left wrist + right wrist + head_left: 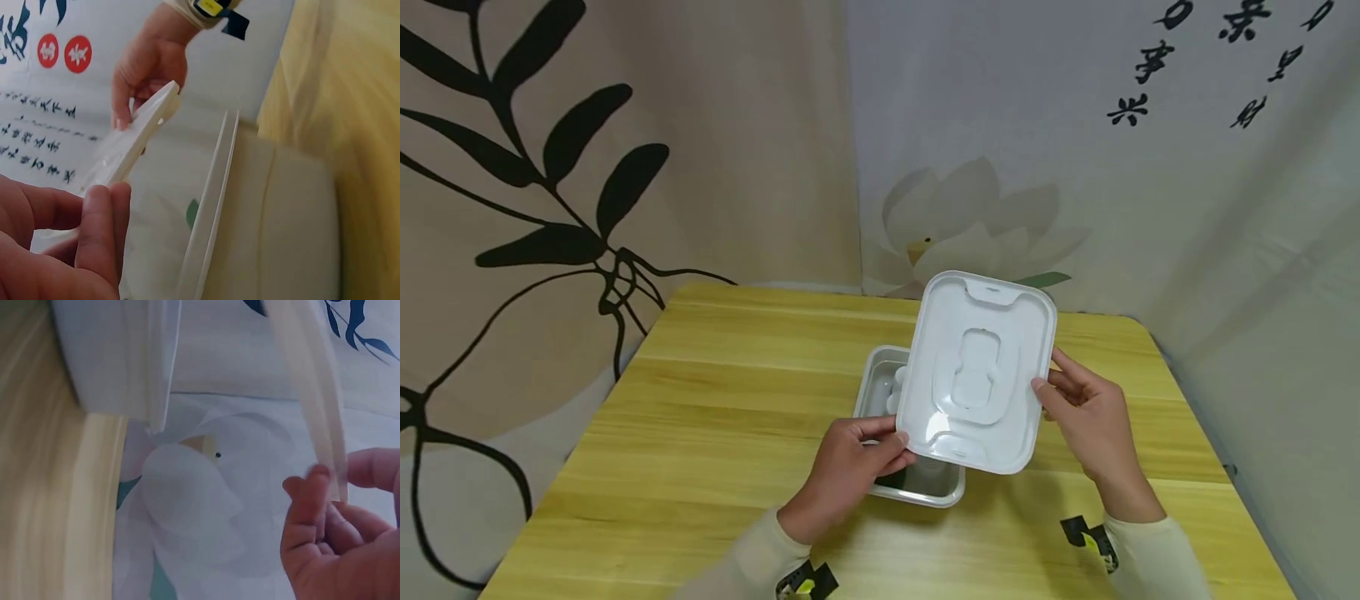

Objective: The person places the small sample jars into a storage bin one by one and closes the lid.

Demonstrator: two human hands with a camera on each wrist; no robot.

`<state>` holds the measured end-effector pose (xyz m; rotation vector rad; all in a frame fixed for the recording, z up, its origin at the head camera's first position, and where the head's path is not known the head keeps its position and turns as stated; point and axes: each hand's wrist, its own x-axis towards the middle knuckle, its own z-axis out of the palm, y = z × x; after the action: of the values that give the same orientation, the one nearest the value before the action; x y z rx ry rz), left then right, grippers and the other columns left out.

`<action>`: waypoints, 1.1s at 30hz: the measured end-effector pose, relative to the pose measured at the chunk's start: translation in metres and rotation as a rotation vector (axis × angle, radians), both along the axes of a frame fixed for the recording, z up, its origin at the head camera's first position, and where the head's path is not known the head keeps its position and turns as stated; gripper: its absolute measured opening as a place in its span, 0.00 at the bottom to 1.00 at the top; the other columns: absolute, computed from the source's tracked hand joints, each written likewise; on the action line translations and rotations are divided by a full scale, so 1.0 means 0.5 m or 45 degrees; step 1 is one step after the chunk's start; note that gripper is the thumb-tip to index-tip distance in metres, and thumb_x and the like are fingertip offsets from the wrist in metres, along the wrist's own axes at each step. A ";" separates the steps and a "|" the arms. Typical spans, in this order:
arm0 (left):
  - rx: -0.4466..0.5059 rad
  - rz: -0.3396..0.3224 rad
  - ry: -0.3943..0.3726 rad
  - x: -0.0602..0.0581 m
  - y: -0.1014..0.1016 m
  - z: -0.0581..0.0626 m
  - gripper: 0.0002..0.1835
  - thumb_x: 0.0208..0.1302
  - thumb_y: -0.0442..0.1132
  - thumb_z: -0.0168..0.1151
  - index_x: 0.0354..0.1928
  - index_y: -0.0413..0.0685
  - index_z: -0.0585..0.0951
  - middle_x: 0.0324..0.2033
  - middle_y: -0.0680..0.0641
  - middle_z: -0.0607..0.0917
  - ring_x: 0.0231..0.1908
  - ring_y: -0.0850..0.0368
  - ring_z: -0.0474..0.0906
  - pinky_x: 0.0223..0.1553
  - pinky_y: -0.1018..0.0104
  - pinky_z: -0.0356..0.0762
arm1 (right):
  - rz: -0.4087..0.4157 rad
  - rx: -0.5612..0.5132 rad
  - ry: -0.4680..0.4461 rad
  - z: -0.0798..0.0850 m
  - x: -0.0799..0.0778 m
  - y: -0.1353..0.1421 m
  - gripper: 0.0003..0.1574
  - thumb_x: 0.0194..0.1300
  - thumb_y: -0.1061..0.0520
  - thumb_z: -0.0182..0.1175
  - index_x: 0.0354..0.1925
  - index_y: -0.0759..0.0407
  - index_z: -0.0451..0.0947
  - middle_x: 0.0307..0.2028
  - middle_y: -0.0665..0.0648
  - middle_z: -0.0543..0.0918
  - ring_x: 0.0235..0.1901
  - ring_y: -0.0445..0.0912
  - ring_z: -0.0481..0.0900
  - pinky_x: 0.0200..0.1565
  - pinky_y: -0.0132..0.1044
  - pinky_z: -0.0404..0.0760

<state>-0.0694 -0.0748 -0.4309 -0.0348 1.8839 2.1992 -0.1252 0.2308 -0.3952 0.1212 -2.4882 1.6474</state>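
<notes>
Both hands hold a white plastic lid (976,375) raised and tilted above an open box (951,492) on the table. My left hand (850,467) pinches the lid's lower left edge between thumb and fingers. On the opposite side, my right hand (1093,425) grips the right edge, thumb on top. In the left wrist view the lid (140,134) appears nearly edge-on, apart from the box's rim (215,206). The right wrist view shows fingers curled on the lid's edge (319,400). White rounded items (897,390) show inside the box; the lid hides most of its interior.
The box stands on a yellow wood-grain table (737,392). Behind the table hangs a pale curtain (775,167) printed with dark leaves, a lotus and writing. The table's right edge (1217,450) runs close to the cloth.
</notes>
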 end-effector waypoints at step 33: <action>-0.096 -0.104 0.291 -0.124 -0.088 0.073 0.51 0.78 0.74 0.34 0.81 0.35 0.59 0.82 0.39 0.59 0.83 0.42 0.52 0.83 0.44 0.51 | 0.425 -0.720 0.244 0.003 -0.018 -0.122 0.30 0.89 0.50 0.40 0.64 0.67 0.81 0.60 0.49 0.88 0.62 0.40 0.85 0.62 0.32 0.82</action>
<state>-0.1313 -0.1188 -0.3945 0.2869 2.0452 2.1548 -0.1340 0.1698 -0.3938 0.6135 -1.8515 2.2759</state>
